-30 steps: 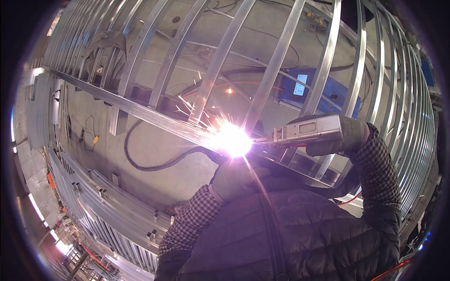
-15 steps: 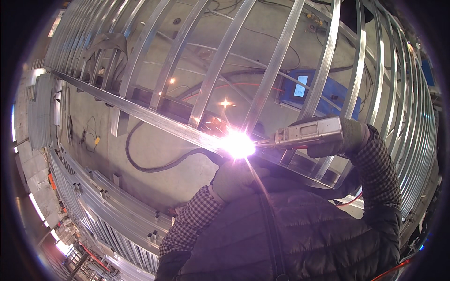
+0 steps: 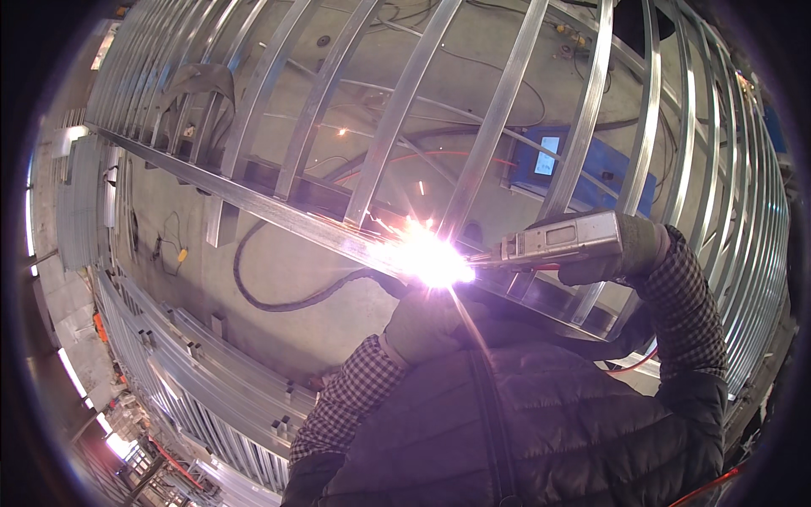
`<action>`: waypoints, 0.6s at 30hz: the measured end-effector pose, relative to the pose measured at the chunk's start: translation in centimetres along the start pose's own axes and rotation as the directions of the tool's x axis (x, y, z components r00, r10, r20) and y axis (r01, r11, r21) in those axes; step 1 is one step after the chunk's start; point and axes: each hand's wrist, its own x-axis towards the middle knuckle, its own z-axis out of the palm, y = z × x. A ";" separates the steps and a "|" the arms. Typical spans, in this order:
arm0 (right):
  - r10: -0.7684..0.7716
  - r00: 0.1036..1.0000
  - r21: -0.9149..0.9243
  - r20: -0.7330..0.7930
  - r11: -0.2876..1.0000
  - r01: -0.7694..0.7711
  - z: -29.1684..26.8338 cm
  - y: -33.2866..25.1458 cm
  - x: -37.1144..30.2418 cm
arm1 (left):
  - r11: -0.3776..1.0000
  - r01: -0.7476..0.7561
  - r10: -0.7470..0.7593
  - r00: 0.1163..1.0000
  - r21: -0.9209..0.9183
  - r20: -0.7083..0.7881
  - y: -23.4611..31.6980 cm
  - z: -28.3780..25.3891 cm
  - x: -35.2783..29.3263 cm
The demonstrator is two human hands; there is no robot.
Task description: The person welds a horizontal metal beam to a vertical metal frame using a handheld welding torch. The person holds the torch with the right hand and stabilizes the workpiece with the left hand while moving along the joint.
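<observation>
My gloved right hand (image 3: pixel 635 249) is wrapped round a boxy silver welding torch (image 3: pixel 562 239). Its tip points left at a metal rail (image 3: pixel 279 211), where a bright white-violet glare with flying sparks covers the joint. Just below the glare is my gloved left hand (image 3: pixel 422 325), close under the rail; its fingers are lost in the light and behind the hand, so I cannot make out what it touches. Evenly spaced metal bars (image 3: pixel 503 110) run up and away from the rail.
Beyond the bars a blue machine (image 3: pixel 608 173) with a lit screen stands on the floor. A dark cable (image 3: pixel 279 304) loops below the rail. Stacked metal profiles (image 3: pixel 211 380) lie at lower left. A grey cloth (image 3: pixel 198 80) hangs over bars at upper left.
The glare has spread a little and the sparks have changed shape. The whole scene has shifted slightly to the right in view; both hands keep their places at the rail.
</observation>
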 end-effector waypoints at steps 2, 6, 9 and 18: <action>-0.025 1.000 0.012 -0.009 1.000 0.025 0.0 0.2 0.0 | 0.999 -0.001 0.001 1.000 -0.034 -0.016 0.0 0.0 0.0; -0.046 0.998 0.040 -0.035 0.998 0.047 0.1 0.4 0.0 | 1.000 -0.021 0.020 0.999 0.016 0.044 -0.4 0.2 -0.4; 0.023 1.000 0.047 -0.020 0.999 -0.022 0.0 0.5 -0.2 | 0.993 -0.033 0.019 0.993 0.116 0.119 -0.5 0.4 -1.0; 0.058 0.998 -0.015 0.001 0.998 -0.058 -0.3 -0.5 -0.7 | 0.984 -0.071 0.076 0.997 0.166 -0.027 0.2 0.8 -0.8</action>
